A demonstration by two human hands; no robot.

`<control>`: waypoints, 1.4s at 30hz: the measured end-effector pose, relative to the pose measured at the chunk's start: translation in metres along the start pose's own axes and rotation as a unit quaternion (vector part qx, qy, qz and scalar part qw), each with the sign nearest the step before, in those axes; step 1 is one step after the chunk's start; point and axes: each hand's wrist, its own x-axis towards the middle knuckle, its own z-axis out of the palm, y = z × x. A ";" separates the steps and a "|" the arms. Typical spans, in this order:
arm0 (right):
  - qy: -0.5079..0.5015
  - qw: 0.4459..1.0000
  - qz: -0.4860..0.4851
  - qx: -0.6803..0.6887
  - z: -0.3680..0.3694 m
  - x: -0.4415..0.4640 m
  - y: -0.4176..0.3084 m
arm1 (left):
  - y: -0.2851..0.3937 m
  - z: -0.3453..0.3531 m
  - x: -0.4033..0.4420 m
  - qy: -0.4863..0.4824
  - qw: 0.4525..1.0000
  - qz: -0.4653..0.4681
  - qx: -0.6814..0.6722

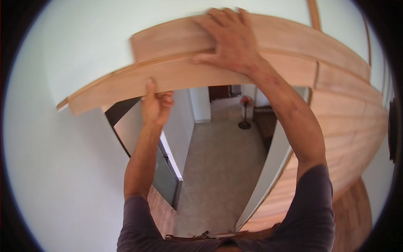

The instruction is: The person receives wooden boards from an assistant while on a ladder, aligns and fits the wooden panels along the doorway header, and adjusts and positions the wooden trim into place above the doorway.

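My right hand [231, 40] lies spread across two wooden planks fixed against the wall. Its fingertips reach over the top edge of the upper plank [289, 35], and its thumb rests on the lower plank [113, 90]. Below and to the left, my left hand [156, 105] is at the bottom edge of the lower plank. The left thumb presses on the plank's face while the other fingers curl at its underside. The upper plank's left end sits further right than the lower one's.
Beneath the planks is an opening onto a tiled floor [214, 168] far below. A standing fan [245, 111] and a door [166, 174] are down there. More wooden planking [344, 134] covers the wall at right. A narrow wooden strip [314, 14] runs up the white wall.
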 end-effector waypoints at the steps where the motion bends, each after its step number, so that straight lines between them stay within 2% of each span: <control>1: 0.013 1.000 -0.007 -0.004 0.005 -0.002 0.001 | -0.003 -0.003 0.000 -0.017 1.000 0.002 -0.013; 5: 0.037 0.997 -0.049 -0.051 0.002 -0.017 0.022 | -0.006 -0.004 0.004 -0.004 0.999 -0.010 -0.044; 7: 0.020 0.997 -0.074 0.019 -0.021 -0.020 0.035 | -0.007 -0.004 0.004 -0.024 0.999 0.019 -0.025; 8: 0.017 0.997 -0.070 0.000 -0.030 -0.026 0.051 | -0.007 -0.005 0.006 -0.018 0.999 0.022 -0.025; 11: 0.117 0.986 0.081 -0.085 -0.067 -0.055 0.118 | -0.013 -0.002 0.008 -0.016 0.999 0.029 -0.034; 15: 0.156 0.967 0.146 -0.137 -0.113 -0.102 0.210 | -0.015 -0.004 0.015 0.013 0.998 0.054 -0.039; 17: 0.103 0.980 0.122 -0.118 -0.118 -0.121 0.236 | -0.019 -0.006 0.015 -0.026 0.997 0.054 -0.040; 18: 0.103 0.979 0.134 -0.115 -0.113 -0.126 0.239 | -0.011 -0.006 0.015 -0.065 0.996 0.058 -0.028; 20: 0.138 0.969 0.145 -0.147 -0.103 -0.123 0.237 | -0.007 -0.006 0.011 -0.043 0.997 0.058 -0.017; 22: 0.152 0.971 0.129 -0.134 -0.110 -0.119 0.231 | -0.002 -0.010 0.010 -0.052 0.998 0.020 -0.019; 26: 0.148 0.975 0.104 -0.132 -0.121 -0.112 0.223 | 0.003 0.010 -0.003 0.018 0.999 0.039 -0.029; 28: 0.078 0.983 0.103 -0.128 -0.128 -0.114 0.224 | 0.002 0.008 0.000 -0.016 1.000 0.013 -0.005; 29: 0.081 0.984 0.102 -0.120 -0.122 -0.117 0.225 | -0.003 0.008 0.001 -0.011 1.000 0.018 0.000; 31: 0.123 0.967 0.087 -0.205 -0.115 -0.123 0.225 | -0.010 0.011 0.003 -0.050 0.997 0.049 -0.027; 34: 0.089 0.980 0.108 -0.143 -0.118 -0.123 0.231 | -0.008 0.004 0.006 -0.090 0.995 0.038 -0.017; 35: 0.064 0.980 0.122 -0.140 -0.123 -0.120 0.225 | -0.006 0.011 0.003 -0.088 0.995 0.038 -0.014; 37: 0.050 0.979 0.138 -0.139 -0.129 -0.118 0.217 | -0.010 0.035 -0.006 -0.006 0.996 0.087 -0.005; 38: 0.037 0.978 0.149 -0.140 -0.131 -0.119 0.219 | -0.016 0.018 0.002 -0.005 0.996 0.084 -0.008; 40: 0.066 0.976 0.132 -0.160 -0.118 -0.123 0.223 | -0.025 -0.029 0.033 -0.085 0.988 0.091 -0.087; 42: 0.096 0.973 0.108 -0.181 -0.125 -0.128 0.233 | -0.039 -0.002 0.033 -0.085 0.986 0.079 -0.121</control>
